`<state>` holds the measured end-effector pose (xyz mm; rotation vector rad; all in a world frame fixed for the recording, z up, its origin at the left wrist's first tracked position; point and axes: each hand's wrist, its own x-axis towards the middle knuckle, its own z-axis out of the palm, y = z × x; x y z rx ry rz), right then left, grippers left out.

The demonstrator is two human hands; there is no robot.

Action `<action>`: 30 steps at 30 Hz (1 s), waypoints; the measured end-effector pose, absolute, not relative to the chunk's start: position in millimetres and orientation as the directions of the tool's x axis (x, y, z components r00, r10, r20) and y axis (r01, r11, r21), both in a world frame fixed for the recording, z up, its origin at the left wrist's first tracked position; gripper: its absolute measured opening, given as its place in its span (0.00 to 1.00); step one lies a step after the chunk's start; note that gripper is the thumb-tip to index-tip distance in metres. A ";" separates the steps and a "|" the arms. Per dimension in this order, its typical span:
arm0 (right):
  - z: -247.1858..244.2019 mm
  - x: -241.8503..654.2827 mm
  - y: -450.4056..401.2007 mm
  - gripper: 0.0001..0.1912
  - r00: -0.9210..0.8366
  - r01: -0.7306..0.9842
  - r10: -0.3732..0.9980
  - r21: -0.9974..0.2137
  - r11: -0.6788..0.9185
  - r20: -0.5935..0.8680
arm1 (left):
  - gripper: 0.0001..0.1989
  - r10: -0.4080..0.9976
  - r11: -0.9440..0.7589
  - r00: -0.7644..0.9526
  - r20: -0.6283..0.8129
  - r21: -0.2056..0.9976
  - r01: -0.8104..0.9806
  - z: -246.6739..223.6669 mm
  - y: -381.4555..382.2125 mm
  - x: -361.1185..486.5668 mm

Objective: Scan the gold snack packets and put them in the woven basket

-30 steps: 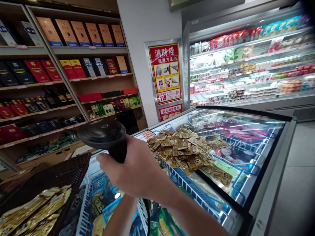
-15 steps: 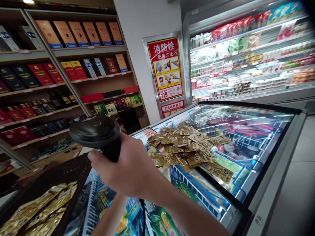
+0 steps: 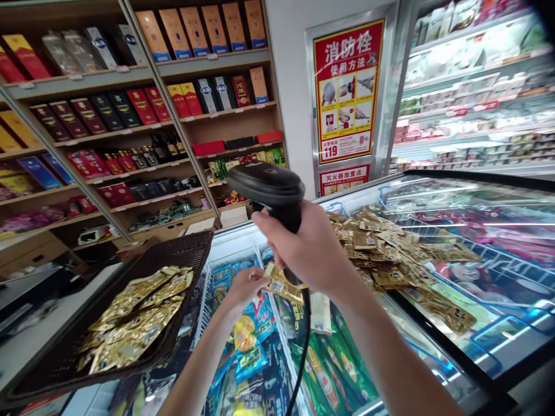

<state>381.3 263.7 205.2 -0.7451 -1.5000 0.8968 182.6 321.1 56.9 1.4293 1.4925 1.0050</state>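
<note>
A black handheld barcode scanner is gripped by its handle in my right hand, its head facing left and its cable hanging below. My left hand pinches the end of a gold foil packet under the scanner; part of the packet is hidden by my right hand. To the right, a heap of similar gold packets lies on the freezer's glass lid. A dark woven basket on the left holds more gold packets.
Below my hands the chest freezer is open, with blue bags and green bags in wire baskets. Wooden shelves with boxes stand behind. A red fire-hydrant poster hangs on the wall, beside a lit refrigerated display.
The view has swung left, bringing more of the basket and shelves into sight. My left hand, earlier hidden behind the right arm, now shows holding a gold packet below the scanner.
</note>
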 end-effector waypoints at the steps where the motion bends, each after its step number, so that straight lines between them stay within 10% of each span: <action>1: 204.8 381.6 264.7 0.14 -0.112 -0.040 0.861 -0.868 0.496 0.497 | 0.14 0.999 0.044 -0.029 -0.037 0.944 0.328 63.6 321.5 174.7; 15: 193.7 362.4 254.1 0.18 -0.231 0.021 0.884 -0.906 0.422 0.406 | 0.23 0.820 -0.394 -0.417 0.393 0.915 0.087 163.5 298.8 82.0; 30: 179.0 339.4 250.1 0.19 -0.352 0.138 0.876 -0.907 0.398 0.331 | 0.26 0.763 -0.486 -0.512 0.394 0.872 -0.053 171.8 291.4 71.3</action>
